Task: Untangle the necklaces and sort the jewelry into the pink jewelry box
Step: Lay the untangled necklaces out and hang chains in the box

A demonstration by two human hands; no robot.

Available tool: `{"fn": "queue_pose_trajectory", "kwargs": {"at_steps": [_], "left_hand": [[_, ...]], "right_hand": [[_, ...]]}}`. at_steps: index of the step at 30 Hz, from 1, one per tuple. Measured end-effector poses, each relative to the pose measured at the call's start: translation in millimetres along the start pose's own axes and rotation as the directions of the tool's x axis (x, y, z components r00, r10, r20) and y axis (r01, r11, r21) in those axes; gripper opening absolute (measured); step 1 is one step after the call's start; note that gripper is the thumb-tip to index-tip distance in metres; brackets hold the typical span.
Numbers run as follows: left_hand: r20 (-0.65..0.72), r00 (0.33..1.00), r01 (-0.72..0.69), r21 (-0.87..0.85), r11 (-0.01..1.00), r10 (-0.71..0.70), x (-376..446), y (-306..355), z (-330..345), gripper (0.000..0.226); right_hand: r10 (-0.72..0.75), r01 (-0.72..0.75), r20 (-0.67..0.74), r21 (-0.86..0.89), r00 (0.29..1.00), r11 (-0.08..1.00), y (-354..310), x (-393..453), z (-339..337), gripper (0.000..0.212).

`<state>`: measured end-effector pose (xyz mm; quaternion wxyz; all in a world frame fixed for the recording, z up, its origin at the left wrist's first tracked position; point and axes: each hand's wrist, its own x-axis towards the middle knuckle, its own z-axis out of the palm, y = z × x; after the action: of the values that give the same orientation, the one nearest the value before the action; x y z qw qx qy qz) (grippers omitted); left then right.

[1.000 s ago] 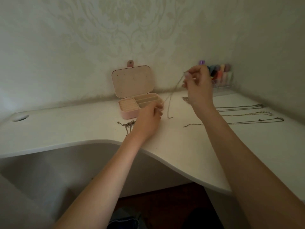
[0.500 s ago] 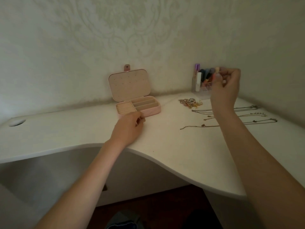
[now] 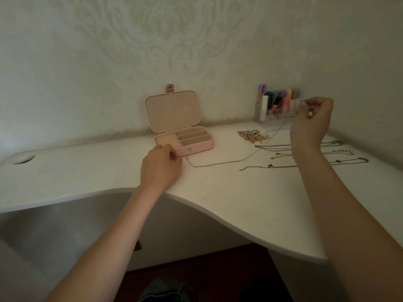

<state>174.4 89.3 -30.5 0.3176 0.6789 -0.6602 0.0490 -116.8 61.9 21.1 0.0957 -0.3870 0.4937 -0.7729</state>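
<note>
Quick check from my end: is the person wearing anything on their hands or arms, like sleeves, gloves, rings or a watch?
Nothing that shows. The left hand and right hand are bare, with no gloves. Both forearms are uncovered to the frame's edge, with no sleeve, watch or bracelet visible. Rings cannot be ruled out; the fingers are too small and dim.

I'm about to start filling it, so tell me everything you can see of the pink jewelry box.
The pink jewelry box sits open on the white desk, near the wall. Its rounded lid stands upright, the beige inner face dotted with small holes, a snap tab at the top edge. The base holds a ribbed ring-roll section on the left and long divided slots on the right; nothing shows in them. A small snap stud marks the front wall. The left hand rests just in front of it; contact is unclear.
</note>
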Motion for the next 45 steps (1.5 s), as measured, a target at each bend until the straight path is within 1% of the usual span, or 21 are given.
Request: {"fn": "queue_pose_trajectory", "kwargs": {"at_steps": [3,6,7,9,12,13,14,15,16,17,18,19,21,23,26,27,31,32,36,41,45], "left_hand": [[-0.013,0.995,0.097,0.152,0.984,-0.096,-2,0,-2,0.043],[0.012,0.995,0.095,0.204,0.974,-0.099,-3,3,-2,0.038],[0.006,0.996,0.087,0.205,0.975,-0.091,-4,4,-3,0.033],[-0.036,0.997,0.077,0.229,0.97,-0.071,-5,7,-4,0.029],[-0.108,0.993,0.07,0.326,0.943,-0.037,-10,11,-5,0.025],[-0.114,0.993,0.057,0.317,0.947,-0.022,-10,13,-4,0.024],[-0.112,0.994,0.018,0.252,0.968,0.01,-10,18,-4,0.024],[-0.104,0.993,-0.044,0.107,0.993,0.055,-9,24,-5,0.024],[-0.08,0.992,-0.102,-0.105,0.989,0.094,-7,32,-6,0.026],[-0.006,0.993,-0.116,-0.345,0.931,0.121,-6,43,-9,0.032],[0.122,0.982,-0.056,-0.553,0.831,0.148,-6,55,-12,0.042],[0.258,0.949,0.051,-0.693,0.72,0.181,-6,66,-15,0.054],[0.428,0.876,0.249,-0.796,0.552,0.221,-5,82,-13,0.067],[0.465,0.85,0.33,-0.836,0.438,0.247,-5,88,-9,0.063],[0.48,0.819,0.424,-0.875,0.234,0.313,-8,89,-5,0.042],[0.481,0.817,0.434,-0.876,0.211,0.317,-9,89,-5,0.04],[0.455,0.849,0.4,-0.886,0.235,0.27,-11,81,-2,0.027],[0.457,0.854,0.398,-0.881,0.254,0.249,-11,78,-2,0.023],[0.492,0.846,0.412,-0.847,0.337,0.203,-11,63,-8,0.014],[0.465,0.876,0.405,-0.852,0.331,0.125,-10,48,-22,0.011],[0.474,0.873,0.395,-0.824,0.406,0.113,-11,47,-26,0.009]], "right_hand": [[-0.011,0.012,-0.064,0.02,0.998,1.0,0,2,-4,0.009],[0.021,-0.02,-0.031,0.033,0.999,0.999,0,3,-8,0.01],[0.045,-0.046,0.02,0.046,0.999,0.998,-1,2,-7,0.013],[0.121,-0.139,0.196,0.08,0.973,0.987,-5,-3,-2,0.019],[0.157,-0.185,0.485,0.009,0.86,0.983,-13,-17,6,0.018],[0.159,-0.194,0.563,0.003,0.811,0.981,-17,-24,9,0.017],[0.16,-0.218,0.635,0.013,0.756,0.976,-20,-31,12,0.016],[0.158,-0.25,0.701,0.03,0.695,0.968,-23,-37,15,0.015],[0.148,-0.286,0.76,0.051,0.632,0.957,-25,-42,18,0.015],[0.134,-0.322,0.809,0.072,0.572,0.944,-29,-47,20,0.014],[0.116,-0.357,0.844,0.093,0.523,0.93,-32,-52,22,0.014],[0.097,-0.389,0.868,0.116,0.488,0.914,-35,-55,24,0.013],[0.063,-0.43,0.89,0.155,0.451,0.889,-41,-60,28,0.012],[0.039,-0.429,0.897,0.172,0.441,0.887,-45,-62,29,0.011],[0.028,-0.404,0.896,0.172,0.443,0.899,-49,-60,27,0.009],[0.024,-0.4,0.895,0.175,0.445,0.9,-50,-59,26,0.01],[0.036,-0.342,0.882,0.144,0.47,0.929,-50,-55,25,0.01],[0.055,-0.322,0.866,0.125,0.497,0.938,-48,-54,25,0.01],[0.136,-0.317,0.725,0.118,0.675,0.941,-41,-43,23,0.011],[0.146,-0.235,0.529,0.105,0.836,0.966,-35,-33,17,0.018],[0.139,-0.207,0.332,0.18,0.933,0.962,-35,-31,15,0.017]]}}
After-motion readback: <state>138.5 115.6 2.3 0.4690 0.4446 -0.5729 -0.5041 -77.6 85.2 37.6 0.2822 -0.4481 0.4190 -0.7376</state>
